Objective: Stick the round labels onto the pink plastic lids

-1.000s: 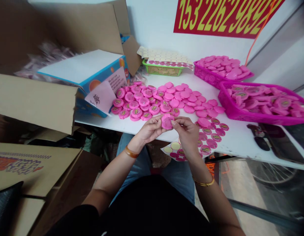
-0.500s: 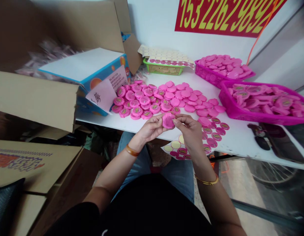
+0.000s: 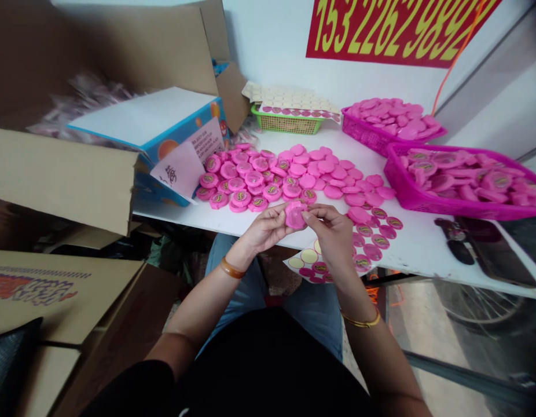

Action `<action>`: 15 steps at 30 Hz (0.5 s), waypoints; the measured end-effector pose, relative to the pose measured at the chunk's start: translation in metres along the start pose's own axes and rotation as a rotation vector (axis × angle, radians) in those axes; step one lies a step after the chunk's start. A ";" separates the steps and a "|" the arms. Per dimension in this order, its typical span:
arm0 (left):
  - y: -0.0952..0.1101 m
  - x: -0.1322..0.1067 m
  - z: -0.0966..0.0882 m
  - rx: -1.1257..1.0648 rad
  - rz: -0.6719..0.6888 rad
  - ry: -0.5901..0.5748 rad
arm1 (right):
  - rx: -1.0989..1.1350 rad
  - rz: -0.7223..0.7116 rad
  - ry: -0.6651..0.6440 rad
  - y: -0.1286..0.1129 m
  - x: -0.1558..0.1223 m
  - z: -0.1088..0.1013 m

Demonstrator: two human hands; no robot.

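Observation:
A round pink plastic case [image 3: 295, 215] is held up at the table's front edge, a darker pink disc showing on its face. My left hand [image 3: 268, 227] grips it from the left, thumb on the near rim. From the right, my right hand [image 3: 334, 230] pinches its edge between thumb and fingers; whether a sticker is under the thumb I cannot tell. Below my right wrist, a sheet of round stickers [image 3: 309, 255] overhangs the table edge, with some yellowish blank circles. Just beyond my hands lie heaped pink cases [image 3: 254, 178], the left ones labelled and the right ones plain.
Two magenta baskets [image 3: 400, 200] of pink cases stand at the right, near a phone [image 3: 496, 249] and keys [image 3: 458, 234]. Behind the heap sits a green basket [image 3: 289, 122] with sticker sheets. A blue printed box [image 3: 164, 139] and open cartons [image 3: 59, 174] crowd the left.
Both hands stay on the same case, with only slight finger movement. The whole view has shifted a little.

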State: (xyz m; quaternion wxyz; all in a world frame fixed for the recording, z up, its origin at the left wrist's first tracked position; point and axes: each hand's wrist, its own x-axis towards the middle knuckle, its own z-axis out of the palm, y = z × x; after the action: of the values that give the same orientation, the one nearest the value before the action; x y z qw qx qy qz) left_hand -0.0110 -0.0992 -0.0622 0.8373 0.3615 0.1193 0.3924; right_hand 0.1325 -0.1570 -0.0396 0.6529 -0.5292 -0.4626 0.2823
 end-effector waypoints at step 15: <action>-0.002 -0.002 0.001 0.002 -0.013 0.004 | -0.142 -0.125 0.054 0.003 -0.007 0.003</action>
State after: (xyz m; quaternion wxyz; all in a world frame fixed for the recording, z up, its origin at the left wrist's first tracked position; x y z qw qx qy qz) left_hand -0.0100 -0.1022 -0.0630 0.8393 0.3606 0.1236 0.3877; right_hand 0.1267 -0.1611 -0.0443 0.6423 -0.5516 -0.4959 0.1932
